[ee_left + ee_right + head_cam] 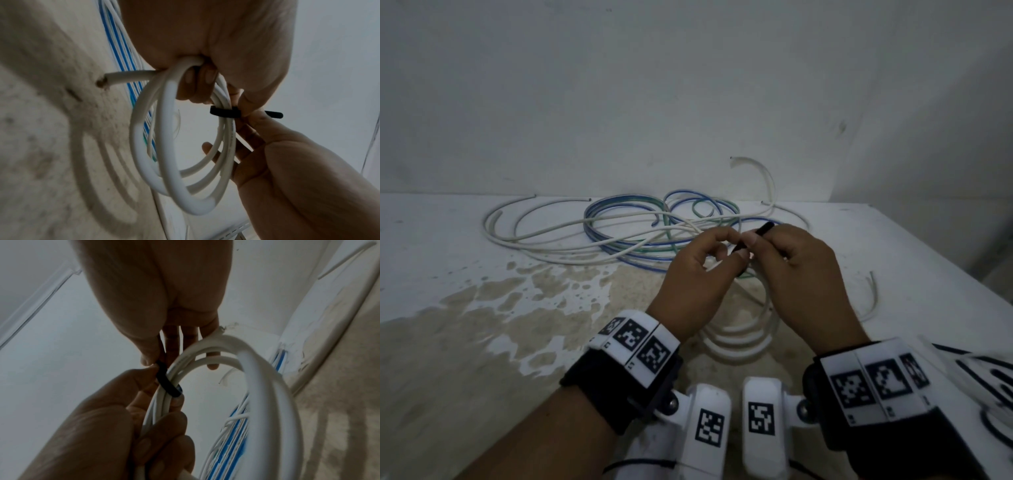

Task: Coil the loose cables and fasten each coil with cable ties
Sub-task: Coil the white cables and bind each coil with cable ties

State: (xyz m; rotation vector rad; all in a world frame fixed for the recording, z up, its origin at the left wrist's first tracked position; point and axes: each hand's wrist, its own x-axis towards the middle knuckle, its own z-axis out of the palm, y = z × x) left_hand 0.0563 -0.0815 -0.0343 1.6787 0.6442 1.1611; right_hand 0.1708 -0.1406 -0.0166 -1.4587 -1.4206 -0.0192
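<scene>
My left hand (722,250) grips a small coil of thick white cable (739,346) just above the table, fingers curled round its turns (197,81). One cut end of the coil (115,79) sticks out sideways. A black cable tie (224,112) wraps across the bundled turns beside those fingers. My right hand (753,240) pinches the tie's free tail (763,229) between thumb and forefinger (153,365). The right wrist view has the tie (168,384) bent round the turns, with the left hand (164,415) clamping the coil below it.
Behind the hands, loose white (544,236), blue (619,205) and green (702,209) cables lie tangled near the wall. One white end (767,178) curls up against the wall. A thin cable piece (873,294) lies right. The tabletop (482,325) is stained brown; its right edge (945,260) runs diagonally.
</scene>
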